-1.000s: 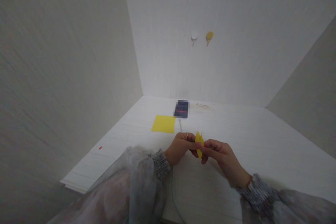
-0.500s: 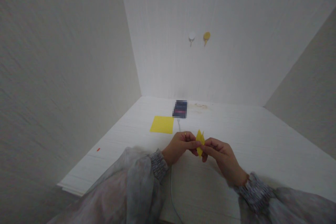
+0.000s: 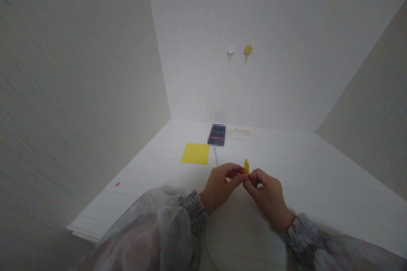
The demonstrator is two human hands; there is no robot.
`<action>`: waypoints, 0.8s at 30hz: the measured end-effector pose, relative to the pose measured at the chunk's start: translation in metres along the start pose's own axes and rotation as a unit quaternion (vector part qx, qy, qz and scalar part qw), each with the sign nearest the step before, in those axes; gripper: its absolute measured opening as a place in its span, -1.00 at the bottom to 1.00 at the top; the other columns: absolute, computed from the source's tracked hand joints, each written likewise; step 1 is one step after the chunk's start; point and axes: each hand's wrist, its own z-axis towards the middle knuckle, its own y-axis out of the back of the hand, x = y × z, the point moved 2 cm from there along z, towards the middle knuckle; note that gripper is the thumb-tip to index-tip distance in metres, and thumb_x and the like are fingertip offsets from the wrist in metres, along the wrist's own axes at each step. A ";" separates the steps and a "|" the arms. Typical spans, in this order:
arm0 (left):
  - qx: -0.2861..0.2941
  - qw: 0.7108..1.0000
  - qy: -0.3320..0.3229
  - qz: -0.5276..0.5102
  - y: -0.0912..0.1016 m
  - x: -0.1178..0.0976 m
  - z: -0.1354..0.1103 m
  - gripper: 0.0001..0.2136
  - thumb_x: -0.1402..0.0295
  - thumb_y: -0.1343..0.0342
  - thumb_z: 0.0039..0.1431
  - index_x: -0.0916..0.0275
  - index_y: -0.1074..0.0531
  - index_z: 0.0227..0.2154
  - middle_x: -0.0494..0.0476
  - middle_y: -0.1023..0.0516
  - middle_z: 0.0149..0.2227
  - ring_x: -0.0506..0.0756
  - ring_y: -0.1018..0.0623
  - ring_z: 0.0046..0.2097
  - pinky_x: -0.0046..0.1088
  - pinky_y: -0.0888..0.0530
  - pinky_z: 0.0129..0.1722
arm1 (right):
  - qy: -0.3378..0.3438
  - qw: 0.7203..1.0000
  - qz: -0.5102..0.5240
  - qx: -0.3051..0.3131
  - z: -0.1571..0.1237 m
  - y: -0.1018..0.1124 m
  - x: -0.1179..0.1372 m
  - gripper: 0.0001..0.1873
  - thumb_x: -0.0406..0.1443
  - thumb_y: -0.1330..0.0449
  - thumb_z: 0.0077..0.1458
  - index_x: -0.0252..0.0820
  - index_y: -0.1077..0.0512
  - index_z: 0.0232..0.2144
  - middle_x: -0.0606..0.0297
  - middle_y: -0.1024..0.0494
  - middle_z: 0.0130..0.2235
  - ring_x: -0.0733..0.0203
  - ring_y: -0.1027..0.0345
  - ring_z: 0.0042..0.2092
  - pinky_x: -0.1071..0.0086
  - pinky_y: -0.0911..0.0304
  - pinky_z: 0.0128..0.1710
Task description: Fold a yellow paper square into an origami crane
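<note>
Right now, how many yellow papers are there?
2: a folded paper between the left hand and right hand; a flat sheet on the table. More could hide underneath.

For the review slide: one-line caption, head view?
Left hand and right hand hold a small yellow piece; beyond, a yellow sheet lies flat on the white table.

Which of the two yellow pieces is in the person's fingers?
The small narrow piece, pinched between the left hand and right hand; the other, a wide flat sheet, lies on the white table.
</note>
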 end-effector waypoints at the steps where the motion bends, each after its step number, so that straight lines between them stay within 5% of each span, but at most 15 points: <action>1: 0.002 1.000 0.000 -0.002 0.000 -0.001 -0.001 -0.73 0.21 -0.06 -0.08 0.28 -0.40 -0.34 0.11 -0.49 -0.37 0.01 -0.45 -0.35 -0.49 -0.36 -0.32 | 0.011 1.000 -0.016 0.006 0.000 -0.001 0.000 -0.73 -0.21 -0.06 -0.08 -0.17 -0.17 -0.70 0.44 -0.22 -0.71 0.39 -0.10 -0.65 0.52 -0.03 -0.66; 7: 0.071 0.993 0.036 -0.084 -0.006 0.005 0.000 -0.75 0.22 -0.06 -0.08 0.31 -0.43 -0.40 0.12 -0.51 -0.40 0.04 -0.46 -0.34 -0.47 -0.36 -0.28 | 0.060 0.995 -0.004 0.074 -0.002 -0.007 -0.003 -0.87 -0.25 -0.04 -0.04 -0.18 -0.25 -0.54 0.39 -0.31 -0.62 0.36 -0.16 -0.60 0.50 -0.08 -0.63; 12: 0.061 0.989 0.052 -0.126 -0.006 0.012 0.003 -0.77 0.22 -0.08 -0.10 0.32 -0.44 -0.49 0.06 -0.48 -0.49 -0.01 -0.43 -0.42 -0.51 -0.35 -0.36 | 0.050 0.988 0.102 0.105 -0.002 -0.004 -0.003 -0.91 -0.27 -0.05 -0.04 -0.18 -0.29 -0.46 0.38 -0.32 -0.59 0.34 -0.20 -0.55 0.49 -0.14 -0.58; 17: 0.038 0.998 0.038 -0.023 -0.002 0.014 0.003 -0.73 0.18 -0.03 -0.08 0.31 -0.44 -0.47 0.03 -0.44 -0.55 -0.05 -0.37 -0.50 -0.58 -0.29 -0.49 | 0.037 0.985 0.160 0.050 0.003 0.009 -0.009 -0.89 -0.27 -0.03 0.00 -0.17 -0.27 -0.37 0.32 -0.32 -0.50 0.29 -0.22 -0.46 0.44 -0.20 -0.50; 20: 0.048 0.994 -0.008 0.101 0.000 0.010 0.001 -0.72 0.19 0.04 -0.02 0.29 -0.46 -0.46 0.04 -0.45 -0.55 -0.05 -0.36 -0.52 -0.58 -0.26 -0.52 | 0.093 0.982 0.162 0.005 0.010 0.020 -0.007 -0.81 -0.27 -0.07 -0.03 -0.14 -0.27 -0.29 0.25 -0.31 -0.36 0.21 -0.23 -0.31 0.32 -0.20 -0.29; 24: 0.031 0.968 -0.089 0.231 0.003 0.001 -0.001 -0.78 0.28 0.04 -0.02 0.27 -0.46 -0.49 0.05 -0.46 -0.54 -0.04 -0.37 -0.51 -0.57 -0.26 -0.49 | 0.129 0.976 0.153 0.087 0.018 0.023 -0.001 -0.82 -0.27 -0.12 -0.06 -0.13 -0.32 -0.32 0.23 -0.33 -0.30 0.17 -0.22 -0.22 0.29 -0.17 -0.21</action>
